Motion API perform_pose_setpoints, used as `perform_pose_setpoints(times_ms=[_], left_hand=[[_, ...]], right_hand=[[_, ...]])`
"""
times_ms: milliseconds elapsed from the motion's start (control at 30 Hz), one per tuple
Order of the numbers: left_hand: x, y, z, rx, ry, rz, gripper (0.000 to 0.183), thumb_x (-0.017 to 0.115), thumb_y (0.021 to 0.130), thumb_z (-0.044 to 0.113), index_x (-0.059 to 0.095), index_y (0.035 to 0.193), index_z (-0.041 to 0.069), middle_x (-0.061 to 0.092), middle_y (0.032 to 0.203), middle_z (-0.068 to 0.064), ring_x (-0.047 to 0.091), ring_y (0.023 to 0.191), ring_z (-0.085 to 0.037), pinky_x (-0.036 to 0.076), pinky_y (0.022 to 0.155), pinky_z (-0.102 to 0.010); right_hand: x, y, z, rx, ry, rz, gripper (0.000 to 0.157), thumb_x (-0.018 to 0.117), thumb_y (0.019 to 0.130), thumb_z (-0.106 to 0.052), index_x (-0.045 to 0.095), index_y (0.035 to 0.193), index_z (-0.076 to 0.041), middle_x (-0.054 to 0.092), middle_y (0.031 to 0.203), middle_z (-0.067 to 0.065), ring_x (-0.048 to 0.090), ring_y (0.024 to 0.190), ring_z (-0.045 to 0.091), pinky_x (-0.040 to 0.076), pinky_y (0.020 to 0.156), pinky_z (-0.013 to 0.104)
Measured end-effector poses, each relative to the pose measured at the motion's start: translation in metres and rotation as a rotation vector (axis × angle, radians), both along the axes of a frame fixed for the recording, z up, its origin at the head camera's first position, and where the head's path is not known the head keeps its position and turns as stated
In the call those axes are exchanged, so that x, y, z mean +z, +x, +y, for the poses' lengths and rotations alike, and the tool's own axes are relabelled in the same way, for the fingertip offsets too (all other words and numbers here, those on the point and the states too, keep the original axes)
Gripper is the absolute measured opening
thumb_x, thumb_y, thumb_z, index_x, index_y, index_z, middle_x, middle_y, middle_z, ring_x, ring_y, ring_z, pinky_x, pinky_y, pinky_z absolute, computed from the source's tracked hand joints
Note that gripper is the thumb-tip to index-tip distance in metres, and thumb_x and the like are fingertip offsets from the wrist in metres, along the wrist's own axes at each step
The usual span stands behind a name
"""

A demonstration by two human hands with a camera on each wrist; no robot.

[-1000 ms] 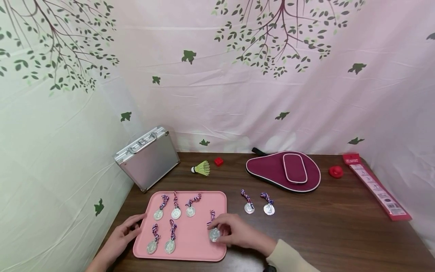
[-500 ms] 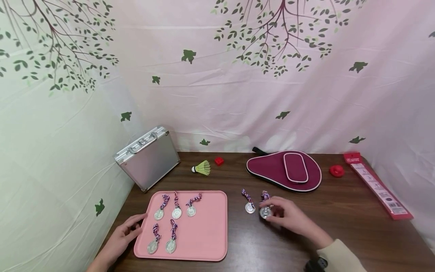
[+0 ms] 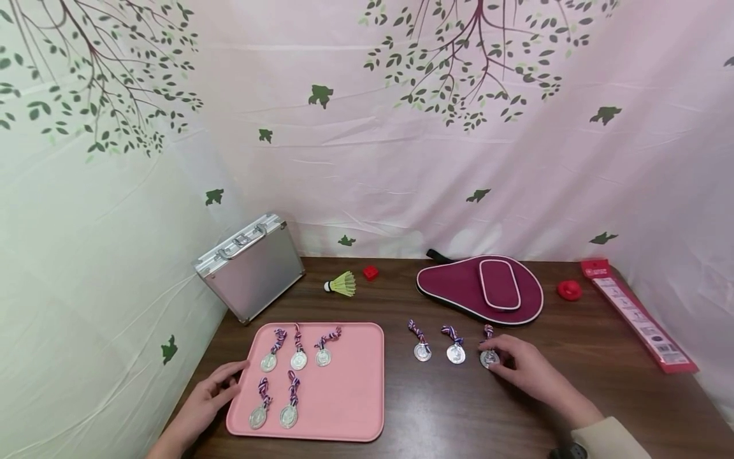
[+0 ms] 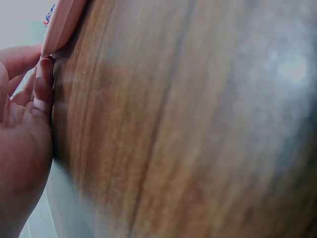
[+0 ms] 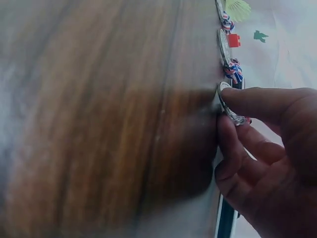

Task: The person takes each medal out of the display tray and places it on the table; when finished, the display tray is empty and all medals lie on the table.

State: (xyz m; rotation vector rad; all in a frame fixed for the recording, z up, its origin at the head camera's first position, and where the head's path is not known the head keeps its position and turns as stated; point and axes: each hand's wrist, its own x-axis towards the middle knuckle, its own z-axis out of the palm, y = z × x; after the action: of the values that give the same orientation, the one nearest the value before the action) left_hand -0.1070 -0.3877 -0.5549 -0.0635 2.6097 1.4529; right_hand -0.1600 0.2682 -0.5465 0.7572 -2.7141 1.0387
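My right hand (image 3: 524, 366) pinches a silver medal (image 3: 489, 359) by its disc, between thumb and fingers, at the right end of a row on the table. Its striped ribbon (image 3: 488, 331) is knotted up behind it. In the right wrist view the held medal (image 5: 223, 101) is tilted, its lower edge close to the tabletop. Two similar medals, one (image 3: 455, 353) and another (image 3: 422, 351), lie to its left. My left hand (image 3: 202, 401) rests against the left edge of the pink tray (image 3: 338, 408), with its fingertips at the rim. Several more medals (image 3: 288, 415) lie on that tray.
Behind the tray are a silver case (image 3: 252, 274), a yellow shuttlecock (image 3: 341, 284) and a small red brick (image 3: 370, 273). A maroon paddle case (image 3: 459, 284) lies behind the medal row. Farther right are a red round object (image 3: 569, 290) and a long red package (image 3: 636, 319).
My right hand has carried the medal off the tray's right side, rightward past the two medals on the table. My left hand stays at the tray's edge.
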Motion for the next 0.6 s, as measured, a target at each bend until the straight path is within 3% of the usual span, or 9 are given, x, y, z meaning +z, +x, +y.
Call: perform_pose_setpoints(times_ms=[267,433,600], left_hand=[[-0.001,0.0,0.0,-0.006,0.009,0.011,0.04,0.065,0.09,0.024,0.058,0.13,0.024,0.052,0.125,-0.003,0.048,0.097,-0.015,0.039,0.076,-0.024],[-0.001,0.0,0.0,-0.005,0.013,0.009,0.041,0.065,0.09,0.025,0.057,0.13,0.025,0.051,0.126,-0.002,0.048,0.098,-0.016,0.04,0.077,-0.024],[0.0,0.0,0.001,0.007,0.004,-0.006,0.041,0.065,0.09,0.025,0.057,0.13,0.025,0.051,0.127,-0.002,0.048,0.099,-0.016,0.039,0.078,-0.024]], right_hand=[[0.008,0.001,-0.003,-0.039,0.232,-0.069,0.032,0.077,0.08,-0.018,0.071,0.111,-0.022,0.054,0.097,-0.007,0.05,0.082,0.005,0.045,0.07,0.026],[0.012,-0.001,-0.004,-0.019,0.21,-0.042,0.032,0.078,0.079,-0.017,0.072,0.11,-0.02,0.05,0.092,-0.003,0.048,0.077,0.005,0.043,0.066,0.024],[0.022,-0.005,-0.02,-0.05,0.172,0.017,0.026,0.076,0.081,-0.017,0.072,0.106,-0.023,0.051,0.089,-0.005,0.05,0.075,0.006,0.043,0.067,0.025]])
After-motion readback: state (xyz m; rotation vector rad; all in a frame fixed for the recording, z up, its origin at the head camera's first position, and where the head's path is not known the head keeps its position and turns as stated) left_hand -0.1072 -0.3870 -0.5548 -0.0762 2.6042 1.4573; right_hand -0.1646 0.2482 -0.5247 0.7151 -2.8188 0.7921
